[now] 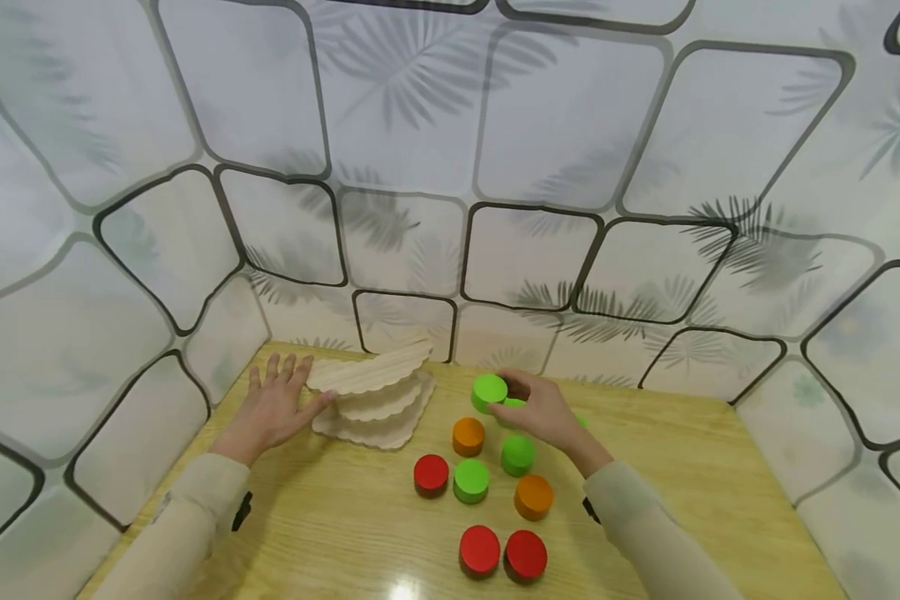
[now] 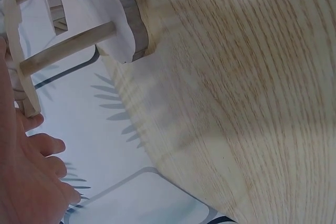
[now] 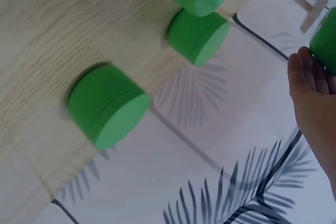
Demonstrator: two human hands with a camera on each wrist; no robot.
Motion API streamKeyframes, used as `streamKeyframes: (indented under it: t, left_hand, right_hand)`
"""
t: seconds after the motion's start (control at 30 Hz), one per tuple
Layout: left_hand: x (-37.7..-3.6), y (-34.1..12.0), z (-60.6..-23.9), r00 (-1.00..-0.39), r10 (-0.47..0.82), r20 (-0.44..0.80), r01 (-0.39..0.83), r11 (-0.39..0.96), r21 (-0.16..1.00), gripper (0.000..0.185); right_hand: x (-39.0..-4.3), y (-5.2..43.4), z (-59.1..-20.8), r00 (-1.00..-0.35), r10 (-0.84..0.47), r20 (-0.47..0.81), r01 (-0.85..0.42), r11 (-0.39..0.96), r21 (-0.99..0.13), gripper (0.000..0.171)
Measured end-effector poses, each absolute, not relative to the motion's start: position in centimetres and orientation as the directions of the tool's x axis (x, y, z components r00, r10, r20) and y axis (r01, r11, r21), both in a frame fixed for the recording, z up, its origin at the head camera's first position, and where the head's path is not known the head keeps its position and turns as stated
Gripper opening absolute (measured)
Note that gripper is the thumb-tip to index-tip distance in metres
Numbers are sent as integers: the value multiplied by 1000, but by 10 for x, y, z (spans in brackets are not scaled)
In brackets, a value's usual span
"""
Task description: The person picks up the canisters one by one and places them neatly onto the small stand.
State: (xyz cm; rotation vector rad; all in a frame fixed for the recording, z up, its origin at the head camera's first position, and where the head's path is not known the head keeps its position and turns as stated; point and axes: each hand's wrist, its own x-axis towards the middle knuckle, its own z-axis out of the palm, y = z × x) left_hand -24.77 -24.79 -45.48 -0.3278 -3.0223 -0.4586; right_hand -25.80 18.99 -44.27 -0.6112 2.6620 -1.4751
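Note:
A pale wooden tiered stand (image 1: 375, 375) with scalloped boards stands toward the back left. My left hand (image 1: 273, 412) is at its left end, fingers spread, with the thumb touching the top board. Posts (image 2: 71, 48) join the boards in the left wrist view. My right hand (image 1: 543, 417) holds a green round lidded jar (image 1: 489, 393) between thumb and fingers, right of the stand. That jar (image 3: 326, 43) shows only partly at the right wrist view's edge. Another green jar (image 1: 513, 408) is half hidden beneath the right hand.
Nearer me on the wooden table (image 1: 330, 517) stand more jars: green (image 1: 518, 455), green (image 1: 471, 481), orange (image 1: 468, 437), orange (image 1: 533, 497), and red ones (image 1: 431, 476), (image 1: 479, 552), (image 1: 526, 556). A patterned cloth wall (image 1: 405, 242) encloses the back and sides.

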Motion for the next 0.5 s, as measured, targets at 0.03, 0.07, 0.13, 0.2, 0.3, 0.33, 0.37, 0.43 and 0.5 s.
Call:
streamKeyframes:
  t: [0.03, 0.07, 0.13, 0.2, 0.3, 0.33, 0.37, 0.43, 0.5]
  left_hand:
    - [-248, -248, -455, -975, 199, 98, 219, 934, 283, 94]
    - [-248, -248, -455, -975, 199, 97, 219, 934, 281, 95]
    - [-248, -248, -455, -976, 198, 96, 217, 934, 284, 95]
    - [-248, -248, -455, -976, 196, 95, 216, 933, 289, 95]
    - [-248, -249, -456, -977, 195, 92, 213, 930, 299, 96]
    - [-248, -249, -456, -977, 194, 90, 212, 930, 301, 97]
    - [-248, -249, -456, -977, 195, 87, 212, 929, 302, 98]
    - [-249, -249, -456, -977, 195, 82, 210, 929, 304, 100]
    - [-249, -249, -456, -977, 195, 81, 211, 928, 307, 101]
  right_hand:
    - [-259, 186, -442, -922, -355, 153, -317, 470, -824, 54]
    - [-261, 182, -441, -923, -355, 151, -316, 470, -824, 54]
    - [-263, 175, -439, -921, -361, 148, -319, 477, -819, 53]
    - [-266, 166, -437, -916, -372, 149, -330, 486, -809, 51]
    - [-269, 153, -434, -905, -396, 158, -352, 487, -799, 50]
    - [-269, 148, -433, -904, -399, 155, -352, 488, -798, 50]
    - [-270, 144, -431, -901, -404, 157, -356, 487, -797, 50]
    - [-272, 135, -429, -901, -405, 156, -356, 485, -799, 51]
    - [-274, 126, -427, -896, -416, 157, -362, 479, -800, 49]
